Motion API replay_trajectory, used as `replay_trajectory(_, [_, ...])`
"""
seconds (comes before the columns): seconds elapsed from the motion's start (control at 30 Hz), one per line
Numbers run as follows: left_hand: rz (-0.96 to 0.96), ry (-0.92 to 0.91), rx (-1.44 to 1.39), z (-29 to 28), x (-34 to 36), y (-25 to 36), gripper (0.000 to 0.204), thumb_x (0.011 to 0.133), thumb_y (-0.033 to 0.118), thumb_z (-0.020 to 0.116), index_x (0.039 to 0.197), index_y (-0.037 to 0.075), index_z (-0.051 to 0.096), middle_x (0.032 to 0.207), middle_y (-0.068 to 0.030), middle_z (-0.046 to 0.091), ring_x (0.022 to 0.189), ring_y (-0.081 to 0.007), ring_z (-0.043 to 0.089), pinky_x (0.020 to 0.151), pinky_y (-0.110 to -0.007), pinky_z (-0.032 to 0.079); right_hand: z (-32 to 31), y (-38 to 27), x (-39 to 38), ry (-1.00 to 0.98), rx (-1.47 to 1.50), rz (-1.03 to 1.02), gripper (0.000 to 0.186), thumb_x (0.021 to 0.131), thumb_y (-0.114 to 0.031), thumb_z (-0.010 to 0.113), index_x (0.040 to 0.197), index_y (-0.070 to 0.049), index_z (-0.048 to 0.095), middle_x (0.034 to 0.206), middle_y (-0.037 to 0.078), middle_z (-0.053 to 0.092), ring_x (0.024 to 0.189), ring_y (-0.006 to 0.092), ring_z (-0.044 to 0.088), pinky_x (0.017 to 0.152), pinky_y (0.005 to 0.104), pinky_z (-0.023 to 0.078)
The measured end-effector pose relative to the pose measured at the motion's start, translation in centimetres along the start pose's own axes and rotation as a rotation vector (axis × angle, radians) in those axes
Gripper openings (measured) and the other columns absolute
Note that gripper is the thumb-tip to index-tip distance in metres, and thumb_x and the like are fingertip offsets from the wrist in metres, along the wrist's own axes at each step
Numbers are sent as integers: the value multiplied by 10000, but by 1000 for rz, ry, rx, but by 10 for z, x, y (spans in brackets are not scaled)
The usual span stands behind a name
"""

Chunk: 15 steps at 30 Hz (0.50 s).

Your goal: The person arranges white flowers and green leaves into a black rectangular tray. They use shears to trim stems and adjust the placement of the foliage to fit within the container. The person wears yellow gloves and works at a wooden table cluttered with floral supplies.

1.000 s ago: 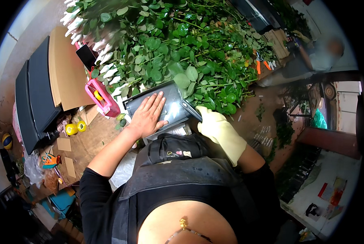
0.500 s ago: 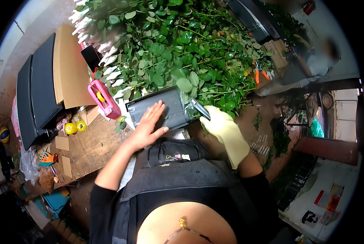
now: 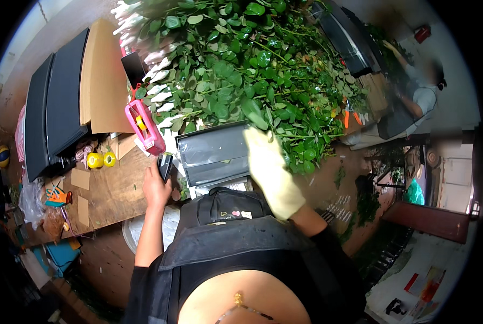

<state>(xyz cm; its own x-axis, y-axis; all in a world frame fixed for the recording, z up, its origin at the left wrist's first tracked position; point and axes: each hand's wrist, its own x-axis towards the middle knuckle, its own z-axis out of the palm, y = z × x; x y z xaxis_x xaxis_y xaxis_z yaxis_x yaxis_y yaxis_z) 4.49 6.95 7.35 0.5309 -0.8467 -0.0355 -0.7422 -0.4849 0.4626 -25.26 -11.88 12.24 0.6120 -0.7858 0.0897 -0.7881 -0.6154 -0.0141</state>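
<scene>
My left hand (image 3: pixel 158 186), bare, is closed round a dark stapler (image 3: pixel 165 167) beside the left end of a dark grey wrapped package (image 3: pixel 212 156). This flat package has a clear, shiny film over it and lies at the near edge of the table. My right hand (image 3: pixel 268 167), in a pale yellow glove, is at the package's right end; its fingers are blurred and their grip is hard to make out. Blurred leaves (image 3: pixel 255 112) stand just beyond the gloved fingertips. A large heap of leafy green stems (image 3: pixel 236 65) spreads behind the package.
White-wrapped flower heads (image 3: pixel 158 75) line the heap's left side. A pink tape dispenser (image 3: pixel 144 127), a phone (image 3: pixel 133 67), yellow tape rolls (image 3: pixel 96 160) and black sheets with cardboard (image 3: pixel 101 81) are at left. Orange-handled cutters (image 3: pixel 347 119) lie at right. Another person (image 3: pixel 414 102) is beyond.
The stapler has passed from my right hand to my left. My left hand has come off the package to its left side, and my gloved hand has moved left onto its right end.
</scene>
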Motion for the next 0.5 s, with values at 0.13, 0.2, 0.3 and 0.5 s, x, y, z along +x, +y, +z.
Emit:
replay_trajectory(0.13, [9, -75, 192, 40, -6, -23, 868, 794, 302, 850, 1560, 238, 446, 1152, -178, 570, 1047, -377, 594, 881, -488, 499, -90, 21, 9, -422, -73, 147, 486, 995, -135, 471, 1474, -75, 524, 1360, 136, 653, 1301, 284, 573, 1190, 437, 328])
replay_trajectory(0.2, [106, 20, 96, 46, -10, -26, 764, 843, 321, 812, 1530, 226, 493, 1267, -214, 554, 1127, -394, 549, 956, -497, 471, -123, 6, 4, -244, 196, 168, 465, 994, -174, 526, 1450, -90, 563, 1307, 126, 682, 1238, 278, 606, 1131, 414, 381])
replay_trajectory(0.3, [150, 251, -47, 38, 0, -32, 513, 870, 276, 793, 1341, 148, 635, 1235, -183, 545, 1140, -381, 529, 994, -474, 431, -160, -27, -3, -66, 675, 151, 430, 987, -226, 647, 1402, -112, 625, 1159, 96, 743, 1110, 269, 662, 987, 386, 496])
replay_trajectory(0.5, [-177, 300, -397, 10, 89, -44, 397, 890, 401, 789, 1005, 24, 747, 984, -177, 633, 955, -343, 624, 852, -433, 508, -157, -63, -11, -476, 1088, 359, 319, 1029, -254, 597, 1241, -61, 736, 819, 43, 774, 794, 105, 722, 768, 256, 543])
